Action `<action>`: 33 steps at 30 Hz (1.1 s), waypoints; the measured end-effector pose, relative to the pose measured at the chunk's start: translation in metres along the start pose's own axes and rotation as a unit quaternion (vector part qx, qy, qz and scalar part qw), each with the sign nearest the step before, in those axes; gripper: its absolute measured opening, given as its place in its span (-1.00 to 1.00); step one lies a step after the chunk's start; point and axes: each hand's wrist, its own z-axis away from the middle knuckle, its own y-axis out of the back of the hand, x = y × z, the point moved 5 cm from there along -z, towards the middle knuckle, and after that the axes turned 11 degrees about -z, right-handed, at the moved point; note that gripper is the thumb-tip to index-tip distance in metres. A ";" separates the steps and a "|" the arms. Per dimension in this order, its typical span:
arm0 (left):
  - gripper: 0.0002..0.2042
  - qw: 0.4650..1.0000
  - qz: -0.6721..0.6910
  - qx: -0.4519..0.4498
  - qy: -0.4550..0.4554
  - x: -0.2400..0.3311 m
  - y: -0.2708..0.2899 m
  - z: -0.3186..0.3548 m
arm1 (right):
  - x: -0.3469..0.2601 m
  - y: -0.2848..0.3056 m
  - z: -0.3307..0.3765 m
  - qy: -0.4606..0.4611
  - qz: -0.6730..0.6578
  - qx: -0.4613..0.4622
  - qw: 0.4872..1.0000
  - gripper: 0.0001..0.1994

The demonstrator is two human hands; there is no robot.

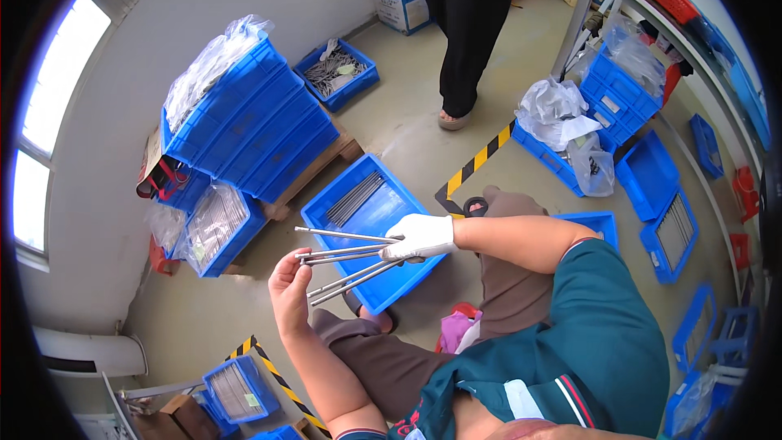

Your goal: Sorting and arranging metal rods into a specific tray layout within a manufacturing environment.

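My right hand (421, 236), in a white glove, is closed round several thin metal rods (346, 254) that fan out to the left. My bare left hand (290, 287) pinches the tip of one rod between thumb and fingers. The rods are over a blue plastic crate (411, 205) on the floor in front of me. Inside it, more metal rods (356, 200) lie side by side toward the far left end. The gloved fingers hide the right-hand ends of the rods I hold.
Stacked blue crates (252, 126) stand on a wooden pallet (330, 155) at left. Behind them sits a blue bin of metal parts (334, 73). A person (468, 24) stands ahead. Black-yellow floor tape (481, 159) and bag-filled crates (562, 126) are at right.
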 end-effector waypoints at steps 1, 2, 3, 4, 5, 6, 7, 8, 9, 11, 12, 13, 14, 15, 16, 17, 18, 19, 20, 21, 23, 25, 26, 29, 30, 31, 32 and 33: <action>-0.74 1.000 -0.013 0.003 0.004 0.000 -0.003 0.000 | 0.003 -0.002 0.001 0.000 0.000 -0.005 1.000 -0.55; -0.76 1.000 -0.025 -0.011 0.000 0.000 -0.007 -0.002 | 0.001 0.001 0.002 0.061 0.115 0.048 0.990 -0.56; -0.77 0.999 -0.040 -0.016 -0.002 0.000 -0.004 0.003 | -0.005 -0.004 0.002 0.125 0.227 0.092 0.961 -0.56; -0.78 0.999 -0.049 -0.017 0.000 -0.001 -0.001 0.005 | -0.003 -0.006 0.000 0.107 0.217 0.078 0.967 -0.57; -0.78 0.999 -0.037 -0.025 -0.006 -0.002 -0.008 0.002 | 0.003 -0.001 0.003 0.104 0.161 0.061 0.979 -0.56; -0.77 0.999 -0.028 -0.035 -0.016 0.000 -0.008 0.004 | -0.004 -0.004 0.011 0.010 0.051 0.030 0.998 -0.56; -0.76 0.998 -0.009 -0.045 -0.042 0.003 -0.012 0.003 | 0.001 -0.002 0.015 -0.026 -0.013 0.002 1.000 -0.59; -0.74 0.997 -0.002 -0.043 -0.065 0.004 -0.015 0.000 | 0.011 -0.002 0.019 -0.049 -0.116 -0.016 0.992 -0.62; -0.73 0.997 0.005 -0.046 -0.069 0.008 -0.016 -0.001 | 0.013 -0.003 0.023 -0.075 -0.163 -0.023 0.984 -0.65; -0.75 0.996 0.010 -0.047 -0.074 0.008 -0.023 -0.005 | 0.024 0.002 0.025 -0.102 -0.208 -0.025 0.972 -0.65; -0.76 0.996 0.018 -0.037 -0.079 0.007 -0.024 -0.005 | 0.018 0.005 0.026 -0.075 -0.150 -0.005 0.986 -0.63; -0.77 0.995 0.026 -0.031 -0.089 0.007 -0.017 -0.007 | 0.010 0.009 0.029 -0.046 -0.092 0.017 0.995 -0.62; -0.77 0.994 0.036 -0.030 -0.102 0.009 -0.012 -0.009 | 0.010 0.013 0.031 -0.044 -0.068 0.024 0.996 -0.60; -0.78 0.994 0.040 -0.004 -0.098 0.010 -0.005 -0.010 | 0.008 0.016 0.035 -0.042 -0.046 0.043 0.997 -0.59; -0.78 0.996 0.028 0.002 -0.086 0.008 -0.004 -0.009 | 0.006 0.018 0.039 -0.040 -0.024 0.064 0.997 -0.58; -0.78 0.997 0.019 0.002 -0.075 0.006 -0.013 -0.012 | 0.015 0.025 0.041 -0.062 -0.010 0.068 0.996 -0.55; -0.78 0.998 0.021 -0.003 -0.056 0.002 -0.022 -0.013 | 0.014 0.023 0.041 -0.060 -0.009 0.064 0.996 -0.55; -0.78 0.998 0.023 -0.005 -0.054 0.000 -0.030 -0.013 | 0.012 0.023 0.043 -0.054 0.013 0.075 0.996 -0.53; -0.77 0.998 0.030 -0.026 -0.051 0.000 -0.040 -0.014 | 0.011 0.024 0.046 -0.050 0.035 0.088 0.994 -0.51; -0.77 0.997 0.036 -0.048 -0.049 0.001 -0.048 -0.014 | 0.013 0.025 0.048 -0.050 0.035 0.088 0.994 -0.51; -0.77 0.997 0.038 -0.052 -0.050 0.004 -0.056 -0.015 | 0.019 0.029 0.049 -0.042 0.046 0.094 0.994 -0.50; -0.78 0.997 0.034 -0.061 -0.035 0.003 -0.062 -0.017 | 0.020 0.032 0.053 -0.025 0.084 0.110 0.990 -0.50; -0.79 0.998 0.031 -0.053 -0.025 0.003 -0.065 -0.018 | 0.020 0.034 0.055 -0.010 0.123 0.121 0.985 -0.50; -0.76 0.998 0.001 -0.051 -0.027 0.003 -0.072 -0.018 | 0.011 0.035 0.068 0.047 0.264 0.179 0.947 -0.53; -0.75 0.998 -0.008 -0.052 -0.017 0.002 -0.074 -0.018 | 0.006 0.035 0.074 0.056 0.340 0.218 0.913 -0.53; -0.75 0.998 -0.010 -0.051 -0.019 0.002 -0.076 -0.019 | 0.007 0.035 0.076 0.042 0.347 0.223 0.910 -0.54; -0.74 0.997 0.000 -0.066 -0.027 0.004 -0.079 -0.019 | 0.007 0.036 0.078 0.044 0.347 0.224 0.910 -0.54; -0.73 0.996 0.010 -0.081 -0.035 0.004 -0.083 -0.020 | 0.011 0.038 0.079 0.026 0.307 0.204 0.929 -0.54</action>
